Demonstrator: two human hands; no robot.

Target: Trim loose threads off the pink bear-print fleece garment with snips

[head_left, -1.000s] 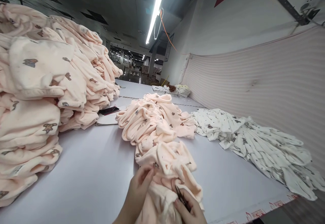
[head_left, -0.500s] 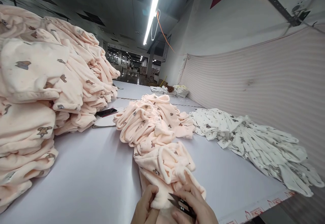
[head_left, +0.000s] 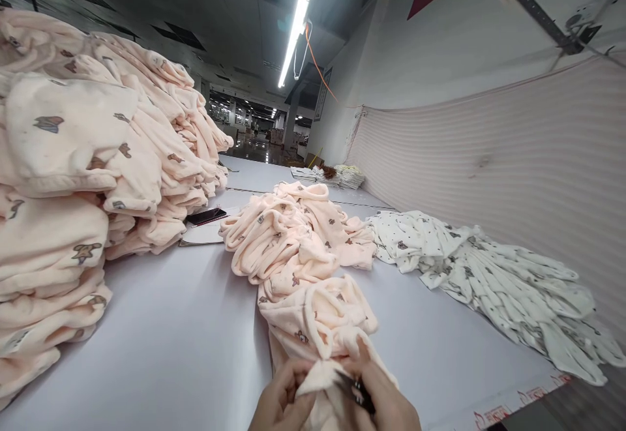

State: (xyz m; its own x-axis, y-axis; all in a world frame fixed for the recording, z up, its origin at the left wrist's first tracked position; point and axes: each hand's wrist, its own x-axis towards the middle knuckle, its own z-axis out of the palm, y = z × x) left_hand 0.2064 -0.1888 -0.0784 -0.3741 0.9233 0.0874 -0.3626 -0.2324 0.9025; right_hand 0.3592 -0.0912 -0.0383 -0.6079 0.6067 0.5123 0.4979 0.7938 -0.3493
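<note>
Pink fleece fills most of the view: a tall stack of folded pink garments (head_left: 73,177) is piled on the left of the grey table (head_left: 180,346), a loose heap of the same fleece (head_left: 293,235) runs down the middle, and white printed garments (head_left: 489,274) are spread at the right, well apart from the hands. A dark phone (head_left: 206,216) is seen lying on paper beside the stack. At the near edge, the pink garment (head_left: 317,317) at the end of the heap is being worked. Compared w/ half a sec ago, its edge has been bunched higher and pulled in closer, so that a pale fold is now gathered up btwn both hands. The left hand (head_left: 278,405) is closed, pinching that fold. The right hand (head_left: 386,405) is curled round small dark thread snips (head_left: 359,392), which were seen clear of the cloth before and are now pressed against the fold, partly hidden by it. Whether the blades are shut can't be told. Judging by this, a trim at the seam appears to be under way, not finished.
</note>
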